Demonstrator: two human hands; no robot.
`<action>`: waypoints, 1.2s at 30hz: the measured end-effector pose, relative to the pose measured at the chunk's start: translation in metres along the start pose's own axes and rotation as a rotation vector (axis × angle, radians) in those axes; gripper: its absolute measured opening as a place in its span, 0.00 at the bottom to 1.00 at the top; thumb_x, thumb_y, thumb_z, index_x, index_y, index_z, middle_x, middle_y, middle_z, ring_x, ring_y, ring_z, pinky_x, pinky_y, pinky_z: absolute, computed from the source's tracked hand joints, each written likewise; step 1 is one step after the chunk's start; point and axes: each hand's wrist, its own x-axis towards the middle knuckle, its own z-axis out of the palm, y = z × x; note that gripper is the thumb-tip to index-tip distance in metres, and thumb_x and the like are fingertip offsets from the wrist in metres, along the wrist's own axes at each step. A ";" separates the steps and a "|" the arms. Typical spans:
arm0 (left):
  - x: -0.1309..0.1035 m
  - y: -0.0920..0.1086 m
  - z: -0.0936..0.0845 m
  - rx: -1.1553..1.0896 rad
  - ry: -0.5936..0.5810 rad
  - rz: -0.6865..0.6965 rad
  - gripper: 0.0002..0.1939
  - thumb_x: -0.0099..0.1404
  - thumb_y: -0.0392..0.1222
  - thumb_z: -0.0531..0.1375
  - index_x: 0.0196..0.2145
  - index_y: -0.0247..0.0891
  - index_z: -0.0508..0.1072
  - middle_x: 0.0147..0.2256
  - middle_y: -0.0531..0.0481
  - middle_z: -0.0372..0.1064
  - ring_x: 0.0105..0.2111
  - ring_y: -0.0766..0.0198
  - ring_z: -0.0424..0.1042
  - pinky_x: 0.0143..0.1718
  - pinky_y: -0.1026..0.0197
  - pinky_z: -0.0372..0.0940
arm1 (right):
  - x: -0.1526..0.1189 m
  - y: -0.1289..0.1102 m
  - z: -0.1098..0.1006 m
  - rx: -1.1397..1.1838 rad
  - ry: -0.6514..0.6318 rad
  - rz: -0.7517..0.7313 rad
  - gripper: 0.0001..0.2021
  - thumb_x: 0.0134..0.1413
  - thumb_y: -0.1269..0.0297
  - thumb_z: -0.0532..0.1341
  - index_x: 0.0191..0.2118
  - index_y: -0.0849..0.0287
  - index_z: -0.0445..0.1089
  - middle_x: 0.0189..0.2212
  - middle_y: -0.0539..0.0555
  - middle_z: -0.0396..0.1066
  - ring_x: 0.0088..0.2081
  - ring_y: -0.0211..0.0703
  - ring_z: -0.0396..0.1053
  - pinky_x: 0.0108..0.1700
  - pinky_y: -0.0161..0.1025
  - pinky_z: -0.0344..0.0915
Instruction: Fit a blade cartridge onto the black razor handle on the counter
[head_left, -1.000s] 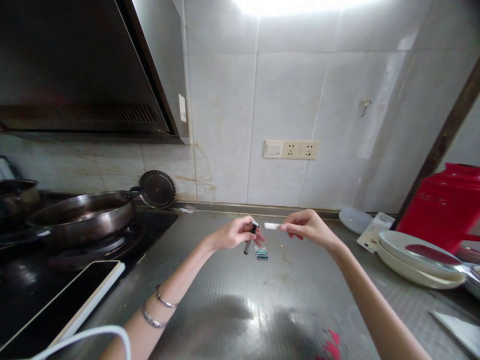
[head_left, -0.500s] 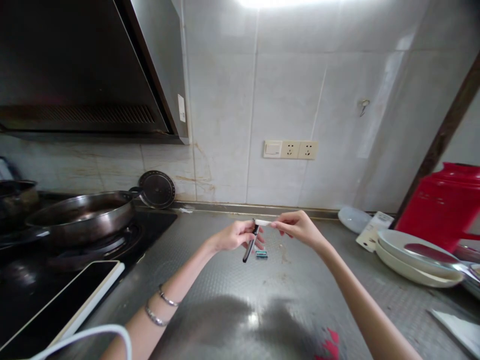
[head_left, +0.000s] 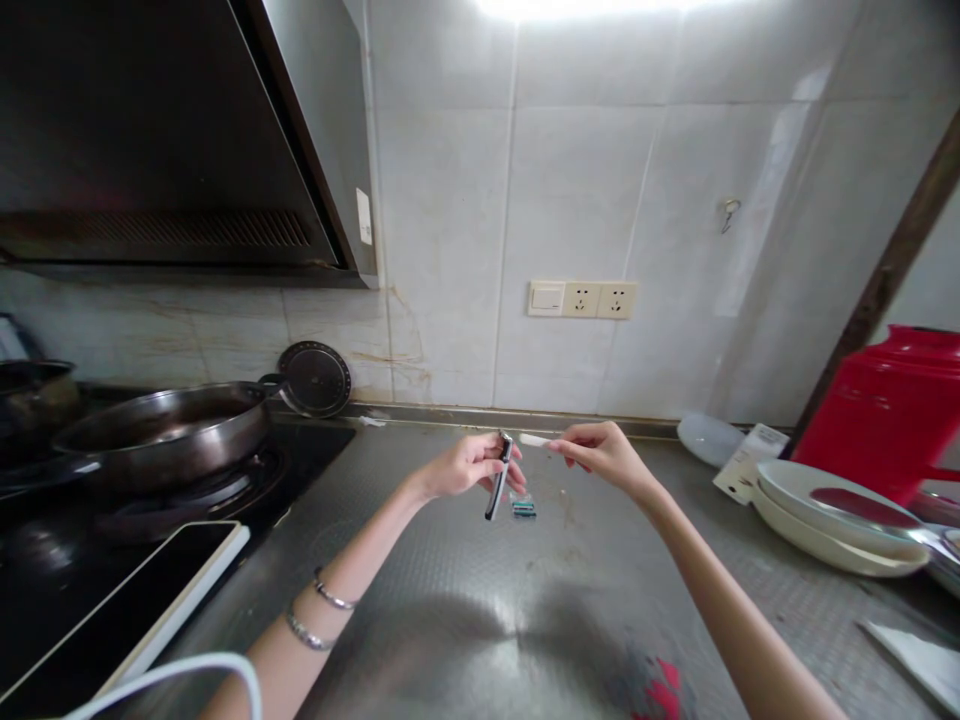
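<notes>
I see a pale tiled wall (head_left: pixel 442 200) filling the upper middle of the frame, with a grey metal counter (head_left: pixel 420 640) spread across the lower half. A dark range hood (head_left: pixel 150 120) takes up the upper left; beneath it, at the left edge, I make out a black stove (head_left: pixel 45 545) carrying a steel pan (head_left: pixel 217 445). A red jug (head_left: pixel 877 420) stands at the right edge, and a phone (head_left: pixel 112 610) lies at the lower left near a white cord (head_left: pixel 217 658). Stacked dishes (head_left: pixel 802 520) sit at the right, before the jug. A dark round disc (head_left: pixel 315 378) leans on the wall left of centre, and a switch-and-socket panel (head_left: pixel 583 299) is fixed above the middle.

Just below centre I have both hands over the counter. The left hand (head_left: pixel 469 465) grasps a slim black-and-silver handle (head_left: pixel 498 488) between thumb and fingers, its upper end tipped slightly right. The right hand (head_left: pixel 600 450) pinches a short white stick (head_left: pixel 536 440) in its fingertips, pointing left; a narrow gap parts it from the handle's top. Smallest of all, a greenish piece (head_left: pixel 523 509) lies on the counter just right of the handle, too small for me to identify.
</notes>
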 end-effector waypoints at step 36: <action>0.000 -0.001 0.001 0.038 -0.026 -0.023 0.11 0.61 0.40 0.55 0.40 0.32 0.62 0.33 0.43 0.69 0.32 0.61 0.72 0.33 0.58 0.67 | -0.001 -0.003 0.007 0.013 0.036 -0.068 0.19 0.48 0.52 0.60 0.20 0.65 0.69 0.14 0.49 0.61 0.17 0.30 0.53 0.18 0.30 0.47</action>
